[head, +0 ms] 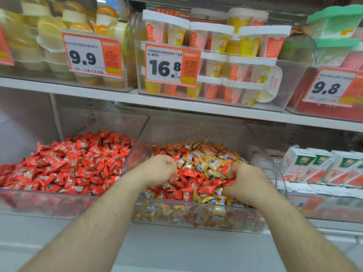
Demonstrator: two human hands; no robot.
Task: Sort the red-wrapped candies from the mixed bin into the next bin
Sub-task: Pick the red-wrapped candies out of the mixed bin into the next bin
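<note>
The clear mixed bin (196, 224) in the middle holds gold-wrapped candies (204, 158) with red-wrapped candies (194, 181) piled at its front. Both hands are down in this bin. My left hand (160, 168) has its fingers curled into the red candies on the left side of the pile. On the right side, my right hand (242, 181) grips a clump of red candies. The bin next to it on the left (39, 201) is full of red-wrapped candies (68, 165).
Right of the mixed bin stands a bin of small white cartons (318, 165). A shelf above carries clear bins of jelly cups (216, 61) with price tags 9.9, 16.8 and 9.8. A white shelf front runs below the bins.
</note>
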